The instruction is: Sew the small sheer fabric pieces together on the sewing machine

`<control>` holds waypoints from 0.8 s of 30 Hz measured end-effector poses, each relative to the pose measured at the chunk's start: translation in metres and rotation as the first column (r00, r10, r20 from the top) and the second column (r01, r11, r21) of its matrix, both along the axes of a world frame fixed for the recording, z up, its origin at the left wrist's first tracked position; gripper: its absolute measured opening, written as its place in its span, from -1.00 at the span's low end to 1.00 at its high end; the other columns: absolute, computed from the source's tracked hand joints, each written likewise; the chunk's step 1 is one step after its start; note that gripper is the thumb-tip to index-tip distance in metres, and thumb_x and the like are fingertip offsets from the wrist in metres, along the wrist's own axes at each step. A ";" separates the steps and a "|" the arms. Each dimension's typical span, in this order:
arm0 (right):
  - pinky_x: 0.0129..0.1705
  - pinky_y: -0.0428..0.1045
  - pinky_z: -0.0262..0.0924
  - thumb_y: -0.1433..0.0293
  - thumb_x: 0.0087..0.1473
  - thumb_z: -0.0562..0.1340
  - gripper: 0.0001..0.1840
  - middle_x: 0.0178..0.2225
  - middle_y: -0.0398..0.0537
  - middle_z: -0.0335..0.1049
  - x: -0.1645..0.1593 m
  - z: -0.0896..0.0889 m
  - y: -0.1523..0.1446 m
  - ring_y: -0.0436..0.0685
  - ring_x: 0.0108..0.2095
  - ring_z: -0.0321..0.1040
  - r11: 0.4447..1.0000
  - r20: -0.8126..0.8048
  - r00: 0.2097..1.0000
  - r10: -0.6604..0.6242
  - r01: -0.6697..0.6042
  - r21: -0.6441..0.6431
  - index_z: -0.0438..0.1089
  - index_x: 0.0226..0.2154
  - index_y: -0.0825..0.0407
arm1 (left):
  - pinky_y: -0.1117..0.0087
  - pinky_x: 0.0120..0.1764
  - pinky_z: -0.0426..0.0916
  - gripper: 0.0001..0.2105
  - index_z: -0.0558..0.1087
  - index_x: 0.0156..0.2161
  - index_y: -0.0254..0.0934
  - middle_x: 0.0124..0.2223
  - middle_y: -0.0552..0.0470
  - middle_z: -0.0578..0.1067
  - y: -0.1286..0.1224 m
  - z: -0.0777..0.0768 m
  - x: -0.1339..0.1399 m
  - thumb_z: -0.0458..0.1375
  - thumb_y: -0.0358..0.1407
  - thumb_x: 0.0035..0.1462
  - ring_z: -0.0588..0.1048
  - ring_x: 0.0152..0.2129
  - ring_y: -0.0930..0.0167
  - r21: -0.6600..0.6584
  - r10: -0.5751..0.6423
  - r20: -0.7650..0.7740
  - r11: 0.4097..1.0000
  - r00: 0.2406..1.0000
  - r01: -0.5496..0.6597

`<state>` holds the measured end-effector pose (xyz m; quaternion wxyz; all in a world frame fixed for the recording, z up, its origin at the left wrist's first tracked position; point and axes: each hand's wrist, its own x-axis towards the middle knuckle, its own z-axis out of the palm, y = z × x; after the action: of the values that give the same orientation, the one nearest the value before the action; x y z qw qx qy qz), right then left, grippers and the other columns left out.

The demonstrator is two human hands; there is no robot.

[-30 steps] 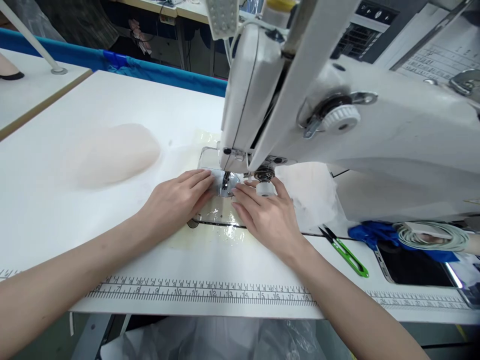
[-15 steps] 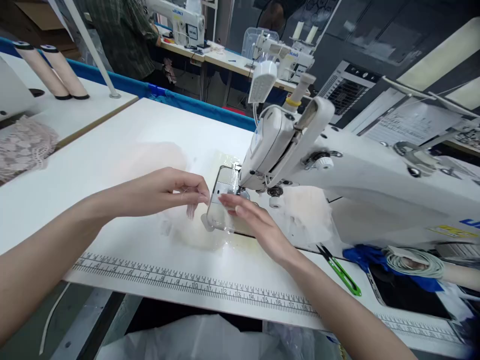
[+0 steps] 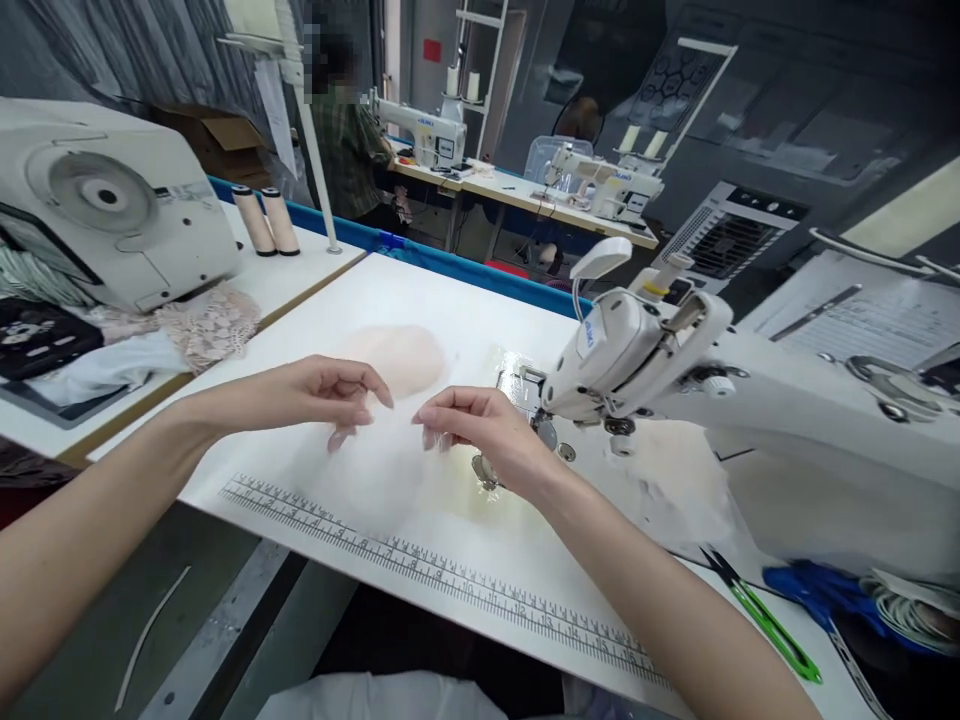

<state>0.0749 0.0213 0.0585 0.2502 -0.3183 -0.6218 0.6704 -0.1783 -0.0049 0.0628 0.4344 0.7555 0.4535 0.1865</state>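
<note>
A thin, see-through white fabric piece (image 3: pixel 379 485) hangs blurred between my hands, low over the white table. My left hand (image 3: pixel 330 395) has its fingers curled and closed on the fabric's left edge. Across a small gap, my right hand (image 3: pixel 480 425) pinches the right edge between thumb and fingers. The white sewing machine (image 3: pixel 600 345) stands just right of my right hand, which partly hides its needle plate (image 3: pixel 516 385). A sheer peach fabric piece (image 3: pixel 405 352) lies flat on the table behind my hands.
A ruler strip (image 3: pixel 442 575) runs along the table's front edge. Green-handled snips (image 3: pixel 772 625) lie at the right near blue cloth (image 3: pixel 814 590). Pale fabric (image 3: pixel 679 465) rests under the machine arm. Thread cones (image 3: pixel 266 222) and lace (image 3: pixel 214 325) are on the left table. A person (image 3: pixel 345 150) works beyond.
My right hand has left the needle area and moved left towards my left hand, its fingers now closed on the white fabric. The view has swung left, showing more of the neighbouring table.
</note>
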 end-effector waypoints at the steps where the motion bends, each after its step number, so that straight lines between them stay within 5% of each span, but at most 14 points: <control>1: -0.35 -0.12 0.22 0.29 0.03 0.33 -0.84 -0.51 -0.15 0.46 -0.003 0.001 0.001 -0.05 -0.45 0.35 1.000 0.004 1.000 -0.004 0.004 0.009 0.51 -0.43 0.06 | 0.47 -0.44 0.46 -0.82 0.48 -0.13 -0.17 -0.42 0.06 0.51 -0.004 -0.004 -0.008 0.12 -0.18 0.24 0.53 -0.51 0.42 -0.019 -0.002 0.002 1.000 1.000 0.002; 6: -0.34 -0.10 0.23 0.25 -0.02 0.35 -0.80 -0.51 -0.13 0.45 -0.015 -0.002 0.010 -0.02 -0.42 0.36 0.998 0.007 0.999 -0.047 0.046 0.048 0.51 -0.45 0.06 | 0.39 -0.27 0.49 -0.76 0.43 -0.36 -0.21 -0.35 0.00 0.56 -0.005 -0.020 -0.035 0.07 -0.13 0.26 0.57 -0.35 0.35 0.004 0.179 0.113 0.984 0.977 -0.181; 11: -0.36 -0.09 0.28 0.13 -0.01 0.30 -0.70 -0.46 -0.12 0.45 -0.028 -0.022 0.042 0.01 -0.41 0.39 0.934 0.015 0.945 -0.327 0.321 0.158 0.52 -0.37 0.03 | 0.52 -0.56 0.27 -0.70 0.49 -0.26 -0.23 -0.57 0.10 0.41 0.056 -0.009 -0.033 0.14 -0.02 0.17 0.34 -0.67 0.51 0.079 0.374 0.147 0.918 0.916 -0.388; 14: -0.42 -0.10 0.22 0.15 0.02 0.23 -0.72 -0.49 -0.15 0.43 -0.034 -0.041 0.074 0.03 -0.44 0.40 0.861 0.067 0.894 -0.442 0.403 0.311 0.46 -0.37 0.03 | 0.52 -0.55 0.20 -0.67 0.54 -0.23 -0.23 -0.51 0.08 0.43 0.108 -0.010 -0.025 0.15 0.00 0.12 0.28 -0.65 0.54 0.188 0.367 0.035 0.911 0.929 -0.367; 18: -0.44 -0.07 0.15 0.28 0.06 0.17 -0.81 -0.58 -0.26 0.36 -0.033 -0.062 0.105 0.00 -0.56 0.33 0.805 0.160 0.846 -0.509 0.402 0.437 0.39 -0.28 0.00 | 0.49 -0.53 0.18 -0.65 0.58 -0.27 -0.26 -0.52 0.06 0.44 0.156 -0.031 -0.017 0.16 -0.01 0.06 0.28 -0.64 0.52 0.230 0.341 -0.065 0.920 0.938 -0.318; 24: -0.38 -0.03 0.08 0.40 0.08 0.16 -0.81 -0.50 -0.21 0.42 -0.033 -0.068 0.110 0.10 -0.42 0.35 0.742 0.364 0.746 -0.558 0.252 0.621 0.37 -0.19 -0.05 | 0.46 -0.43 0.19 -0.68 0.55 -0.16 -0.16 -0.46 0.09 0.49 0.164 -0.062 -0.013 0.08 -0.05 0.14 0.42 -0.49 0.42 0.433 0.422 -0.228 0.851 0.878 -0.297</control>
<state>0.0423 0.1312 -0.0099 0.2928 -0.5398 -0.7377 0.2807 -0.1916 0.1595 0.0012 0.1560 0.7461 0.6059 0.2279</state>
